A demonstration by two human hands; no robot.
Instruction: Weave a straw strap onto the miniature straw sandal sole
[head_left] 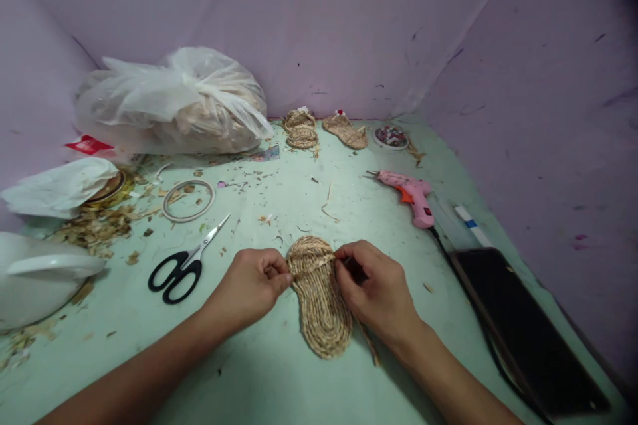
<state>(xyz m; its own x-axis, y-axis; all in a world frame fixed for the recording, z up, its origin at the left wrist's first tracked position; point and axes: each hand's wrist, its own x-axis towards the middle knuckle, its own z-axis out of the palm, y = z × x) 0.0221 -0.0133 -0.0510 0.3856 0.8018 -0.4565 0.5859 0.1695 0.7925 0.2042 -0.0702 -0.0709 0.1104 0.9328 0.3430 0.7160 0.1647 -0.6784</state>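
A woven straw sole [326,319] lies on the pale green table, its wide end pointing away from me. Across its upper part runs a thin braided strip [315,266]. My left hand [262,282] pinches the strip's left end at the sole's left edge. On the opposite edge, my right hand [371,285] is closed with fingertips on the strip's right end. A loose tail of braid [369,347] comes out below my right hand and rests on the table.
Scissors [187,267] and a tape roll [189,200] lie left. A pink glue gun [406,192] and black tablet-like object [528,325] are right. Behind stand small straw slippers [345,130], a bead dish [391,137] and a plastic bag [184,106]. A white appliance [40,279] is far left.
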